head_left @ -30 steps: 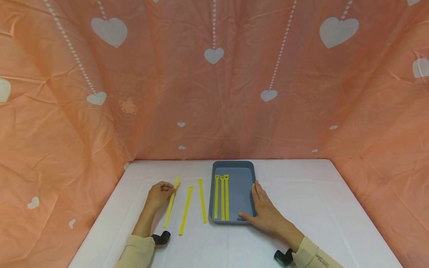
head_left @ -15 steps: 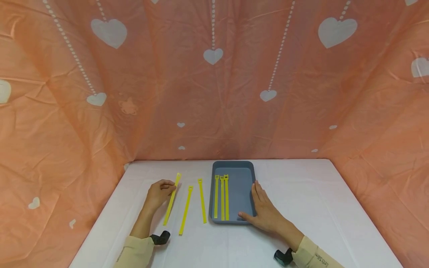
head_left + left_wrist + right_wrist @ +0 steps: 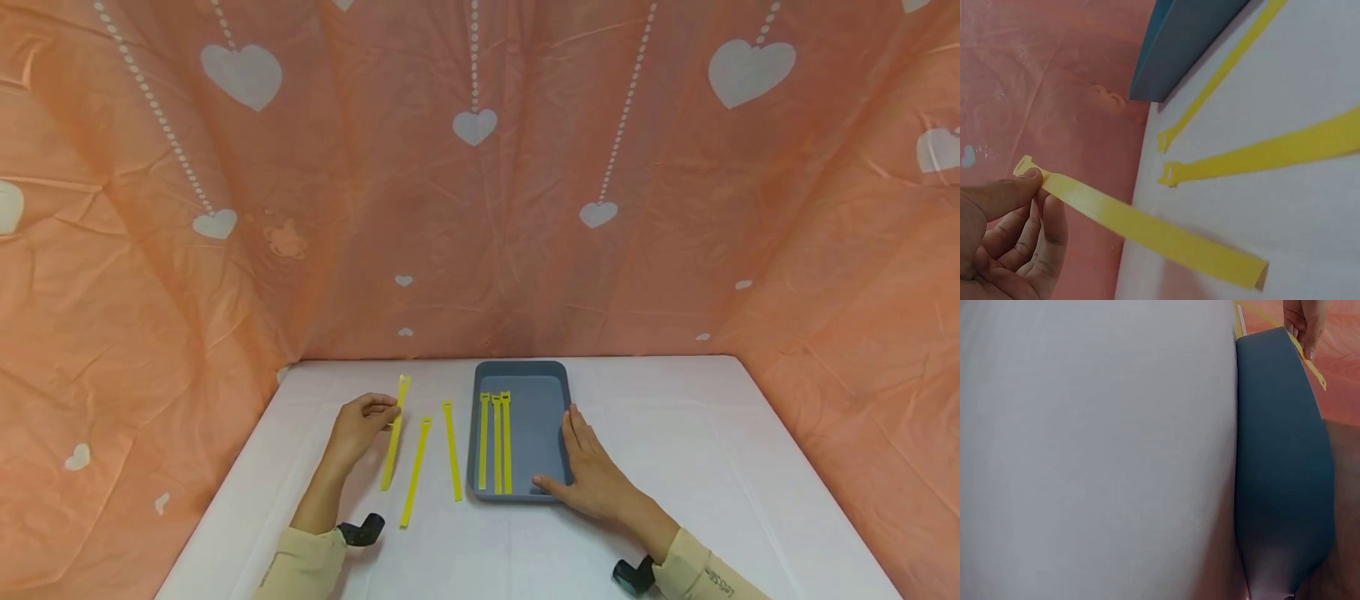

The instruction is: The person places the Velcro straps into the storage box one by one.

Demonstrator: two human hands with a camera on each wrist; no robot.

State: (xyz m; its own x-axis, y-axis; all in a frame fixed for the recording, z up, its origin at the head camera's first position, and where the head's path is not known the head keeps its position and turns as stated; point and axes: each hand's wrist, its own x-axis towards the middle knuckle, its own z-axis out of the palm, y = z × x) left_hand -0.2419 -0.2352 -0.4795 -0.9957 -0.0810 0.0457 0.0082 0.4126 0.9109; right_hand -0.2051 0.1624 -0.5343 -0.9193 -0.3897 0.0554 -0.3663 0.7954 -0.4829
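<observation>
My left hand pinches a yellow hook-and-loop cable tie between thumb and fingers. In the left wrist view the held tie is gripped just below its slotted head, and its long tail slants down over the white tabletop. Two more yellow ties, one nearer and one beside the tray, lie to the right of that hand. Inside the blue-grey tray, three ties lie side by side at the left. Straight fingers of my right hand rest along the tray's right side, thumb over its near rim.
The white table extends on both sides of the tray. A peach curtain with hearts encloses it at the back and sides. Each wrist wears a black camera, one at the left cuff and one at the right.
My left hand has lifted the pinched tie off the table and carried it slightly right and away from me. My right hand and the tray have stayed put.
</observation>
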